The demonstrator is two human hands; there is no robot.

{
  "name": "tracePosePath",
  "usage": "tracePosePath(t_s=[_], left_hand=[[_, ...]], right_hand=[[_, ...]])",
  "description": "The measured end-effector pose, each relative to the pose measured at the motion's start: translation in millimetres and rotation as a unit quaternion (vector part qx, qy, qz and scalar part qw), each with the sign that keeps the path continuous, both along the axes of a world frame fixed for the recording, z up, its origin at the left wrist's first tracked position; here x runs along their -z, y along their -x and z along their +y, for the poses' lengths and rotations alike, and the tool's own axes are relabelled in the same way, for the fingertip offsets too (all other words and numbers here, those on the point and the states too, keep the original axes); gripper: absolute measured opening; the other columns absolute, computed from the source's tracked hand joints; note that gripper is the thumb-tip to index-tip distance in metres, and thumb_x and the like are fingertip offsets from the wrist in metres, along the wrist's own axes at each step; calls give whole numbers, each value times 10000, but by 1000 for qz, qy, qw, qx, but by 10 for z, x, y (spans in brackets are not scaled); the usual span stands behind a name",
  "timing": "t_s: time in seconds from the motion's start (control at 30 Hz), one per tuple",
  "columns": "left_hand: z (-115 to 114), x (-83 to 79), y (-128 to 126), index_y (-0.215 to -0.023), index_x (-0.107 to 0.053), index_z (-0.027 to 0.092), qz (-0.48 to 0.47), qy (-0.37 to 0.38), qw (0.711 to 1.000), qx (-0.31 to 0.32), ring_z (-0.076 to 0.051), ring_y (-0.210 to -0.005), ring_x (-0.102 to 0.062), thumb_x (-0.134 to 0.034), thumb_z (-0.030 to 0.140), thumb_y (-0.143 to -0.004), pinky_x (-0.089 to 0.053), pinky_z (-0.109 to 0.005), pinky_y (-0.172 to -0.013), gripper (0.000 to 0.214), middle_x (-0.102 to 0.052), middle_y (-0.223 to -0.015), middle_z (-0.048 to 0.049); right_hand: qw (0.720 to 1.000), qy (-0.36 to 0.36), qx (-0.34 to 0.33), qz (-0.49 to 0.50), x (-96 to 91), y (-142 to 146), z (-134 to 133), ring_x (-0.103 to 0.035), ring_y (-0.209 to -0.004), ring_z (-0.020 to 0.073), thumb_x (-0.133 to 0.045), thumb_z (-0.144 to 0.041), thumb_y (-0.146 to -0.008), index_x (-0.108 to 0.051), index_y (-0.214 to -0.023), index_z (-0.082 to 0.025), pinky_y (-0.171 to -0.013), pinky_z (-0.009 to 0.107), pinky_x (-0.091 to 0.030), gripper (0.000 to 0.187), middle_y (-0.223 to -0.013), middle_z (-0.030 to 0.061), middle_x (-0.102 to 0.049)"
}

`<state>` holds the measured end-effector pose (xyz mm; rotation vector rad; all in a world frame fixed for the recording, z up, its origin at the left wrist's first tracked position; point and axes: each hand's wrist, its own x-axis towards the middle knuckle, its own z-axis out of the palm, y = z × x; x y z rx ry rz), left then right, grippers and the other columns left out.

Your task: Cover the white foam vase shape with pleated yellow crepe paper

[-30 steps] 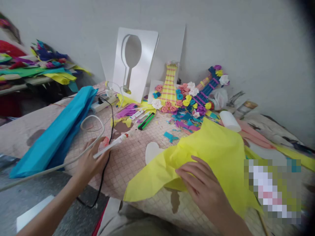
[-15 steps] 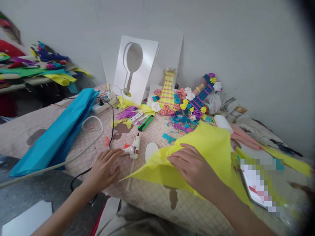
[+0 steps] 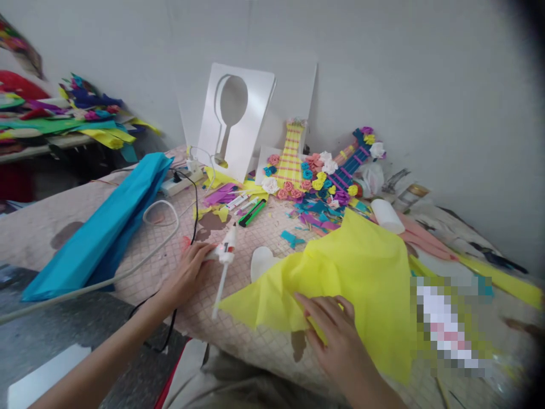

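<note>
My left hand [image 3: 187, 278] is closed around the handle of a white hot glue gun [image 3: 226, 245], whose nozzle points away from me while a glue stick pokes out of its back end. On the right, a large sheet of yellow crepe paper [image 3: 370, 267] lies creased across the table. My right hand [image 3: 334, 335] is over the sheet's near part, fingers apart and bent, with nothing gripped between them. A white rounded cutout [image 3: 261, 262] shows between the glue gun and the yellow sheet, which partly covers it.
Blue folded paper [image 3: 102, 227] and a pale cable [image 3: 128, 272] lie left. A green utility knife [image 3: 252, 213] sits beyond the glue gun. Flower-trimmed yellow [image 3: 292, 156] and blue [image 3: 351, 168] pieces stand behind, near a white cutout board [image 3: 255, 125]. A blurred-out object [image 3: 447, 329] lies right.
My left hand has closed on the glue gun's handle and shifted it slightly left, turning it. My right hand has moved down toward me, and the yellow sheet lies more spread out.
</note>
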<state>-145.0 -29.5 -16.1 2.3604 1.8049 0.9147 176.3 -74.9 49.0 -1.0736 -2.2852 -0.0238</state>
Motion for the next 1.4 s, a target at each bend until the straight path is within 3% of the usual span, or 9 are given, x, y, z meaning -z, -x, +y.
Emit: tracePosePath(t_s=[0.23, 0.43, 0.7, 0.87, 0.93, 1.03, 1.1, 1.23, 1.4], left_hand=[[50, -25, 218, -1025, -478, 144, -73, 30, 988, -135, -257, -1011, -518, -267, 364, -872, -432, -396, -853, 341, -567, -996, -121], [42, -214, 328, -911, -490, 145, -24, 33, 995, -90, -199, -830, -553, -282, 341, -876, -460, -330, -754, 288, -573, -888, -96], [-38, -224, 477, -1085, -439, 206, -33, 35, 997, -55, -189, -893, -549, -331, 360, -887, -459, -327, -781, 272, -564, -1027, -70], [-424, -235, 307, -956, -492, 197, -83, -75, 979, -169, -209, -895, -546, -270, 283, -906, -451, -369, -767, 243, -571, -930, -77], [-578, -365, 77, -866, -496, 202, -104, -118, 980, -124, -195, -855, -546, -259, 228, -900, -451, -360, -748, 240, -561, -858, -69], [-619, -680, -377, -907, -529, 207, -75, -33, 988, 130, -191, -884, -559, -312, 203, -879, -464, -339, -764, 219, -600, -883, -79], [-494, -867, -675, -1030, -553, 213, 14, 57, 954, 295, -193, -989, -542, -321, 204, -883, -445, -330, -839, 275, -611, -1018, -90], [-50, -941, -1054, -1203, -465, 175, 97, 86, 955, 268, -213, -1090, -509, -330, 224, -892, -393, -384, -931, 343, -547, -1212, -86], [365, -818, -1115, -1025, -556, 153, 115, 112, 955, 250, -211, -995, -572, -297, 283, -907, -441, -349, -858, 313, -611, -1075, -98]], right_hand=[[999, -33, -12, -19, -300, 67, 272, -565, -779, 135, -420, -136, -877, -553, -1100, -200, -853, 357, -251, 267, -829, 11, -631], [992, -42, -69, -102, -608, 255, 811, -576, -834, 147, -525, -128, -828, -603, -985, -234, -867, 366, -217, 204, -831, -15, -659], [947, 148, -171, -227, -974, 708, 1607, -588, -804, 156, -599, -89, -732, -648, -942, -214, -848, 373, -293, 249, -843, 0, -678], [915, 185, -216, -285, -1041, 936, 1868, -590, -745, 142, -616, -87, -699, -661, -969, -160, -663, 246, -398, 284, -831, 35, -666], [910, 186, -226, -294, -1030, 1017, 1904, -587, -715, 134, -628, -74, -678, -669, -954, -152, -610, 223, -395, 289, -813, 33, -666], [899, 192, -242, -311, -1009, 1138, 1952, -570, -650, 108, -647, -71, -661, -677, -929, -160, -564, 198, -380, 285, -781, 14, -666], [897, 193, -246, -312, -1030, 1182, 1988, -558, -632, 98, -654, -108, -676, -682, -895, -165, -555, 191, -371, 228, -759, 3, -663], [933, 149, -206, -254, -1243, 971, 1873, -560, -740, 130, -555, -253, -804, -649, -947, -142, -636, 226, -376, 203, -853, 37, -650], [969, 167, -172, -65, -1465, 169, 1005, -591, -770, 120, -444, -311, -879, -641, -936, -196, -675, 219, -419, 235, -846, 1, -655]])
